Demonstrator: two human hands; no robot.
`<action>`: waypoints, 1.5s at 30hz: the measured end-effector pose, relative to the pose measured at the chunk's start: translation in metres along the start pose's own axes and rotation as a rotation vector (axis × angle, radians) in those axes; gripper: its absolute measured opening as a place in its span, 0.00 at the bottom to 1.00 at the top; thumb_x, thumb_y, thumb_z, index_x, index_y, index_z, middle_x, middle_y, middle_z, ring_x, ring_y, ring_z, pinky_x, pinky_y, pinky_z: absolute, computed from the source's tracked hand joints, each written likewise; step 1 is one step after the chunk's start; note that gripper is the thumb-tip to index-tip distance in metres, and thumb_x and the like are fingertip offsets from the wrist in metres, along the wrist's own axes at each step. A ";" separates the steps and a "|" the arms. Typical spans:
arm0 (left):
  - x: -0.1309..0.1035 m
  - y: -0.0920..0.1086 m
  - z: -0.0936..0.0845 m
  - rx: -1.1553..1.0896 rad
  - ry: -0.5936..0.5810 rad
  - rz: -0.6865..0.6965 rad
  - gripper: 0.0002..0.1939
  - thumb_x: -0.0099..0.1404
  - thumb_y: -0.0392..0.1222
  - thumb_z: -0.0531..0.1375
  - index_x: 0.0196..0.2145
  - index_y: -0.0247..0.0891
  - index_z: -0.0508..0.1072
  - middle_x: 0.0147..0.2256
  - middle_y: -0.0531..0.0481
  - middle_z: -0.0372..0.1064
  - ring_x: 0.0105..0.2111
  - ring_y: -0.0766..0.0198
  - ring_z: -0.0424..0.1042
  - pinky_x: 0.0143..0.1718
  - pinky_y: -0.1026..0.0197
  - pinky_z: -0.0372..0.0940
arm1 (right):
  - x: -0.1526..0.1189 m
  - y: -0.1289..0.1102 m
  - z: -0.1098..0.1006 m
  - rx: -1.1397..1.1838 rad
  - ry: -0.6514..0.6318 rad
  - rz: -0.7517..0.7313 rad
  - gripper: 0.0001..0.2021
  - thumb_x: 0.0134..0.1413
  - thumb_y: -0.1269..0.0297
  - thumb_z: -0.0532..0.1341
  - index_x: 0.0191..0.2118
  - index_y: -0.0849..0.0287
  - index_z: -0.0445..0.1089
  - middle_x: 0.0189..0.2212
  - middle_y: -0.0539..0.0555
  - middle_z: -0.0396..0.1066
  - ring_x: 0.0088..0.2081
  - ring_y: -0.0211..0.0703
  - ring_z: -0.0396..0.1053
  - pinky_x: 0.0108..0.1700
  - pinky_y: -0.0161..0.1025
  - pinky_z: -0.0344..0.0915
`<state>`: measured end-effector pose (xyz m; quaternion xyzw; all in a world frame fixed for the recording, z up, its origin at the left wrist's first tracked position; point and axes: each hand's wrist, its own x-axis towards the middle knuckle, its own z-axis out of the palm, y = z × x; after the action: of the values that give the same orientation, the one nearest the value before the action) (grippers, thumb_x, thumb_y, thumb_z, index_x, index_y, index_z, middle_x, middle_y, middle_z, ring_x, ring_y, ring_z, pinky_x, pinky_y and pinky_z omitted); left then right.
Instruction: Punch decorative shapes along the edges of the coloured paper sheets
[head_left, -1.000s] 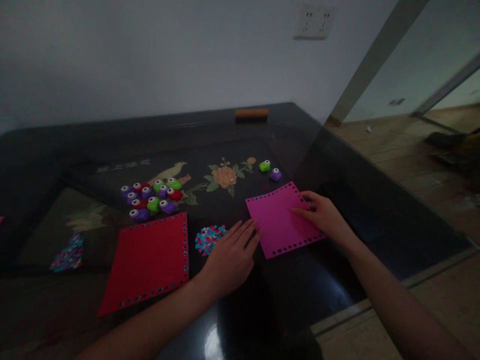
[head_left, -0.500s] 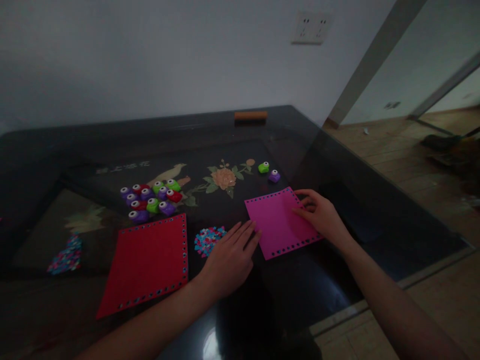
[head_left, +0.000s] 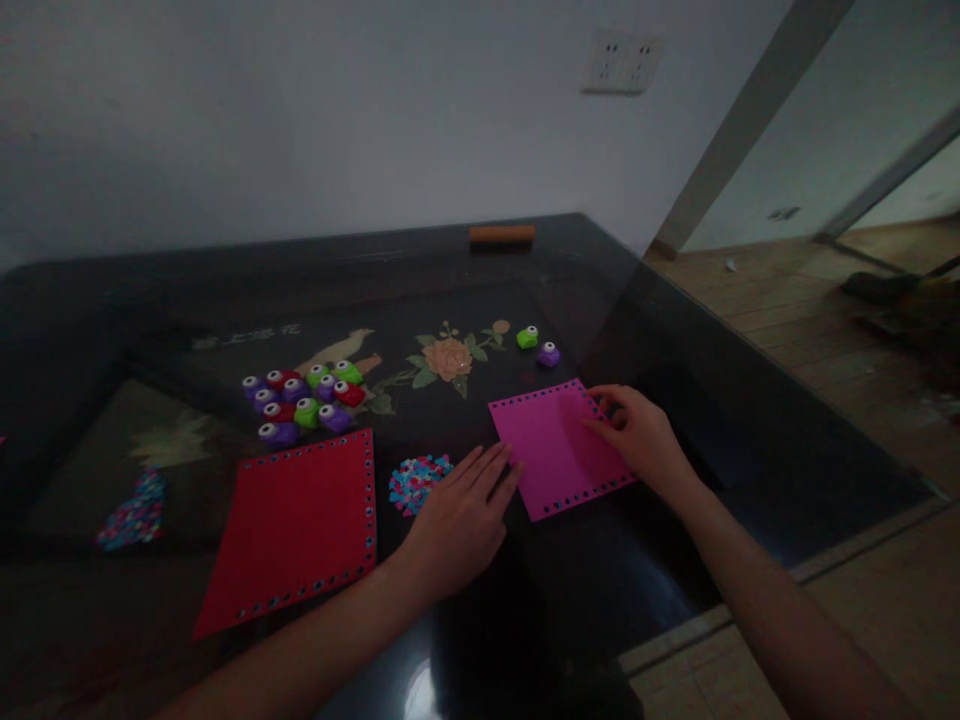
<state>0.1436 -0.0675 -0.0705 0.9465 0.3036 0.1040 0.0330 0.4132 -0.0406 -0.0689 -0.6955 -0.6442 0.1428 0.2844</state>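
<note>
A pink square sheet [head_left: 551,450] lies on the dark table, with small dark, shiny dots along its top, bottom and right edges. My left hand [head_left: 469,510] rests flat, fingers stretched out and fingertips at the sheet's left edge. Over the right edge is my right hand [head_left: 634,430], fingers curved, thumb apart from the forefinger and reaching onto the sheet; nothing shows between them. Beside my left hand spreads a pile of small blue, pink and white pieces [head_left: 416,482]. To the left lies a larger red sheet [head_left: 300,530] with similar dots along three edges.
Several purple, red and green one-eyed toys [head_left: 306,411] cluster behind the red sheet. A green toy [head_left: 527,338] and a purple toy [head_left: 549,354] sit behind the pink sheet. Farther back is a brown roll [head_left: 501,234]. Another pile of coloured pieces [head_left: 135,512] lies far left.
My right hand has shifted slightly left and down along the pink sheet's right edge. My left hand and the other things stay where they were.
</note>
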 end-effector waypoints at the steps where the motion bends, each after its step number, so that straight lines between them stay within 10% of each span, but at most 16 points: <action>1: 0.000 0.000 0.000 -0.001 -0.001 -0.002 0.28 0.58 0.32 0.53 0.57 0.32 0.61 0.59 0.37 0.58 0.60 0.54 0.55 0.61 0.51 0.52 | 0.000 0.000 0.000 -0.023 -0.003 -0.013 0.15 0.47 0.63 0.62 0.43 0.58 0.70 0.32 0.52 0.65 0.23 0.36 0.61 0.28 0.38 0.62; 45: -0.001 -0.001 -0.002 -0.021 -0.023 0.013 0.27 0.59 0.31 0.51 0.57 0.30 0.60 0.60 0.36 0.56 0.61 0.54 0.53 0.61 0.50 0.52 | -0.003 -0.005 -0.009 -0.084 -0.009 -0.029 0.07 0.49 0.64 0.61 0.35 0.57 0.73 0.30 0.53 0.66 0.27 0.40 0.64 0.30 0.39 0.63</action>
<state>0.1420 -0.0671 -0.0692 0.9491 0.2961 0.0966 0.0459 0.4141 -0.0451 -0.0595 -0.6967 -0.6610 0.1144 0.2540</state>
